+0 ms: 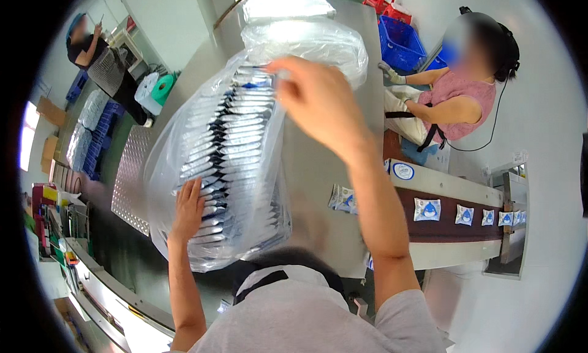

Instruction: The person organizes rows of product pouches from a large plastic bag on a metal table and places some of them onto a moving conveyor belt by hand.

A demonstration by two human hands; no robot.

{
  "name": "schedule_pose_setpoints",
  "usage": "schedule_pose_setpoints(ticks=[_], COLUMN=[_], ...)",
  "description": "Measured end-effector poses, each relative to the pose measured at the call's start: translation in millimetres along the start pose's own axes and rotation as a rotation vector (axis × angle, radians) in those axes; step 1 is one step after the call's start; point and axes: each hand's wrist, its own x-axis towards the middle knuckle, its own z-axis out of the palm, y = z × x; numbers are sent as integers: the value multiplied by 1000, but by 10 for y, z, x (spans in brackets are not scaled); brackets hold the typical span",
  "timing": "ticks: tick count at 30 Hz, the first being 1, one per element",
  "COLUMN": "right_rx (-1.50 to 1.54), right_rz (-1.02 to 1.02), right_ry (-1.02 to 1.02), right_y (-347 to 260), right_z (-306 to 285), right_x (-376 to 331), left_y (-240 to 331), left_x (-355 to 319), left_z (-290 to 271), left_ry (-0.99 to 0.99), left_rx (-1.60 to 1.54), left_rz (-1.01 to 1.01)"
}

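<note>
A big clear plastic bag lies on the metal table, filled with rows of small silver-and-blue packets standing on edge. My left hand rests on the near left part of the rows, fingers stretched out and lying flat. Over the bag's far right side reaches my right hand, its fingers bent together at the plastic near the far end of the rows. Slight blur softens those fingertips, and the palm side is hidden.
More filled clear bags lie at the table's far end. Packets sit on a brown conveyor belt at the right. A co-worker sits beyond it near blue crates; another person stands far left.
</note>
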Motion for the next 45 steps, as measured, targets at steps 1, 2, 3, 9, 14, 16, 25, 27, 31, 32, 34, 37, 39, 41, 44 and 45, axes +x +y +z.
schedule_pose_setpoints(ticks=[1, 2, 3, 9, 14, 16, 25, 27, 31, 32, 34, 37, 39, 41, 44, 45], right_rx=[36, 65, 23, -222, -358, -438, -768, -770, -256, -34, 105, 222, 327, 50, -412, -493], right_rz=[116, 226, 290, 560, 859, 1034, 946, 859, 649, 561, 265, 648, 721, 622, 599, 479], right_ry=[-61, -117, -146, -253, -351, -438, -902, -1170, -1177, -1154, -1054, -1185, -1161, -1225, -1076, -845], right_y=[203, 406, 607, 2026, 3029, 3183, 3513, 3446, 3569, 3511, 3464, 3085, 3299, 3187, 2537, 2154], right_z=[-100, -213, -349, -1190, -2338, -2441, -1898, -1849, -1403, -1144, -571, 142, 460, 678, 879, 903], right_x=[-205, -398, -592, -1817, -2937, -3264, -4267, -3909, -3407, -3165, -2980, -2710, -3117, -3196, -3510, -3573], left_y=[23, 34, 28, -17, 67, 42, 118, 25, 108, 93, 84, -13, -30, -166, -297, -325], left_x=[15, 33, 38, -41, 15, 12, 100, 65, 80, 55, 72, 91, 302, 375, 441, 441], left_z=[-45, -57, -46, -57, -28, 5, -37, -11, -21, -45, -80, -167, -257, -345, -398, -359], left_ry=[-4, 1, 24, -44, -61, -41, -2, 1, -5, -2, -25, -83, -122, -165, -221, -145], left_rx=[-27, -56, -41, -80, -134, -53, -121, -23, 68, 55, 11, -48, -149, -263, -269, -238], left_rz=[26, 58, 76, -51, -111, -63, -132, -105, -53, -36, -57, -141, -172, -221, -200, -220])
